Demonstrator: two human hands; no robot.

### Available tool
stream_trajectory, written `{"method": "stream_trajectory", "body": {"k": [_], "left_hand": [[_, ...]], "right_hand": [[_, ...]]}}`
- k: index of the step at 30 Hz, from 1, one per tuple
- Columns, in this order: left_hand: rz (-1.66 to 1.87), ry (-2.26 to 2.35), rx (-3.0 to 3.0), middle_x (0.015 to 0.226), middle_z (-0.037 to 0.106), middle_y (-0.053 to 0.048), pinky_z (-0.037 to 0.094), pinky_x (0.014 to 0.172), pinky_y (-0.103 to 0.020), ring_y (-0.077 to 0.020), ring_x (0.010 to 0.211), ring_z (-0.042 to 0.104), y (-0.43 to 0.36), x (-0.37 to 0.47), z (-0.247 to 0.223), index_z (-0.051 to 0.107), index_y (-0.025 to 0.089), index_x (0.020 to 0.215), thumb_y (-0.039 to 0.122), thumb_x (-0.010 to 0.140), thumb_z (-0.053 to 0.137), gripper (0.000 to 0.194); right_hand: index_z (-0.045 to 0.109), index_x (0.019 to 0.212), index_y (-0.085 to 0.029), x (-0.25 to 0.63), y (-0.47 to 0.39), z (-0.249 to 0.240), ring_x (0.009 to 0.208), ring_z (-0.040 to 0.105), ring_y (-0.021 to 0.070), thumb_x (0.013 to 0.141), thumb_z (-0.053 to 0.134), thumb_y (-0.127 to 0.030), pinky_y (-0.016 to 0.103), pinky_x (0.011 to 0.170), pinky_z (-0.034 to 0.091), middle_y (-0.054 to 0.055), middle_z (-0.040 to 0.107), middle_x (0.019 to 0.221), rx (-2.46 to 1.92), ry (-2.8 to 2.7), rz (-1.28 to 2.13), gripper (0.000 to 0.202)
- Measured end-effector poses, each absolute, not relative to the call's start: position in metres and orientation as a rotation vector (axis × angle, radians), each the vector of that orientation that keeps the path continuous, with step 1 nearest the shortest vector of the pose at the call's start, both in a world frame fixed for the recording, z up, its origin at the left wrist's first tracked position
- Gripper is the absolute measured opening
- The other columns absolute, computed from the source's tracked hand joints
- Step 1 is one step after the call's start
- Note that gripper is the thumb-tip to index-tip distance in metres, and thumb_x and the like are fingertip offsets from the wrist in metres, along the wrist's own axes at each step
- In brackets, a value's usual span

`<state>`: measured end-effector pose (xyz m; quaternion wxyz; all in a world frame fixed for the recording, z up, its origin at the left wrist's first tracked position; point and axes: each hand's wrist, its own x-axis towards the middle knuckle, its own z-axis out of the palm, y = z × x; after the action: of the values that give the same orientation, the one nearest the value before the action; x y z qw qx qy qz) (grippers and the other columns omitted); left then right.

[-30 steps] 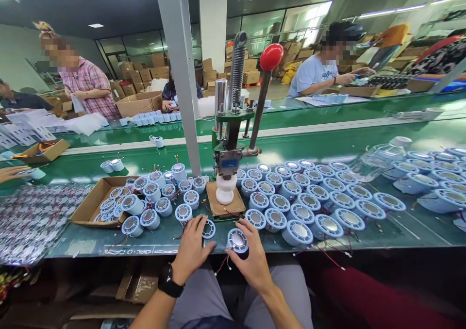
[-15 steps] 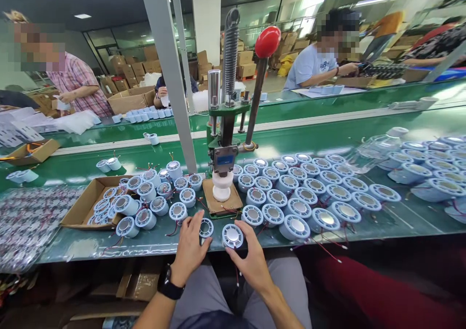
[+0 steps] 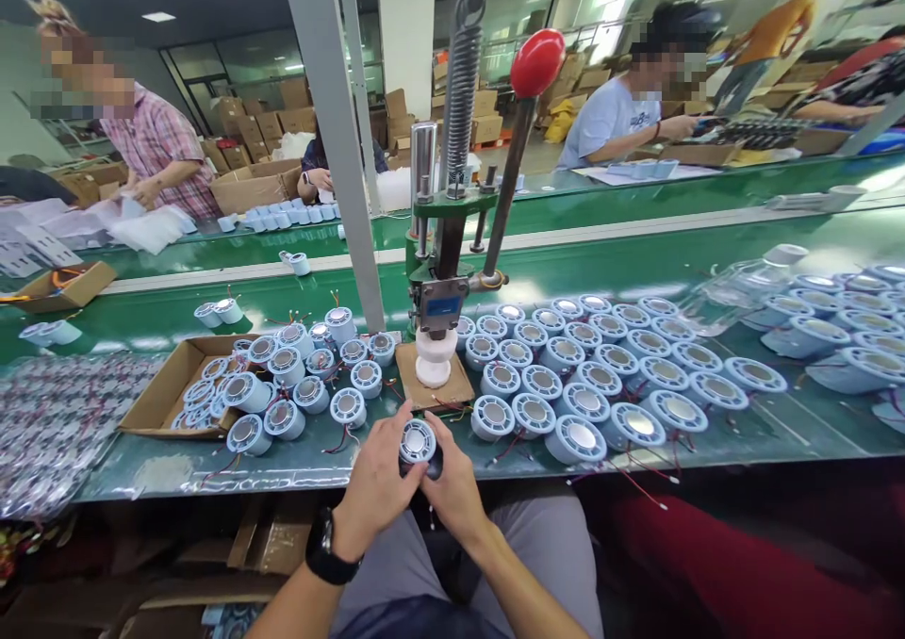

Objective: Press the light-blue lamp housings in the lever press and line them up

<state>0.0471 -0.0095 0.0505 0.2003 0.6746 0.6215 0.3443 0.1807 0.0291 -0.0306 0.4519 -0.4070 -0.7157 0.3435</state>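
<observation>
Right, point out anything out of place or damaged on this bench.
A clear plastic bottle looks out of place near the rows of round light-blue housings. Thin red wires trail past the green bench's front edge, where they might snag. I can see no spill or obvious damage.

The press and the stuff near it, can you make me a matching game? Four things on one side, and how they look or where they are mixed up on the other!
Things:
1. Lever knob
2. Watch
3. Bottle
4. Left hand and right hand

Mixed up:
A. See-through
B. Around a light blue part
C. Red
D. Black

Pairs: 1-C, 2-D, 3-A, 4-B
</observation>
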Motion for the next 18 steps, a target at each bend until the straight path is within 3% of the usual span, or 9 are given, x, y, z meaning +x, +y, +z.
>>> {"method": "stream_trajectory", "body": {"k": [11,15,18], "left_hand": [[1.067,1.723,1.681,0.131,0.063,-0.01,0.042,0.111,-0.046,-0.0264,0.126,0.055,-0.011,0.044,0.041,0.042,0.024,0.144,0.014,0.077,0.062,0.071],[1.145,1.692,1.629,0.139,0.057,-0.013,0.041,0.112,-0.047,-0.0274,0.131,0.052,-0.012,0.047,0.024,0.043,0.019,0.142,0.017,0.079,0.06,0.066],[1.157,1.696,1.573,0.136,0.06,-0.014,0.046,0.107,-0.045,-0.0279,0.125,0.058,-0.01,0.05,0.018,0.05,0.016,0.134,0.02,0.078,0.06,0.057]], "right_hand": [[0.035,0.149,-0.016,0.177,0.028,-0.033,0.116,0.064,0.0202,0.079,0.057,-0.014,0.033,0.1,0.054,0.012,0.063,0.126,-0.986,-1.775,0.777,0.073],[0.043,0.146,-0.016,0.183,0.026,-0.031,0.125,0.057,0.0223,0.081,0.051,-0.011,0.04,0.107,0.05,0.014,0.056,0.135,-0.988,-1.959,0.721,0.066],[0.046,0.146,-0.019,0.206,0.04,0.009,0.127,0.055,0.0251,0.078,0.055,-0.01,0.042,0.106,0.052,0.013,0.053,0.138,-0.948,-2.258,0.652,0.069]]}}
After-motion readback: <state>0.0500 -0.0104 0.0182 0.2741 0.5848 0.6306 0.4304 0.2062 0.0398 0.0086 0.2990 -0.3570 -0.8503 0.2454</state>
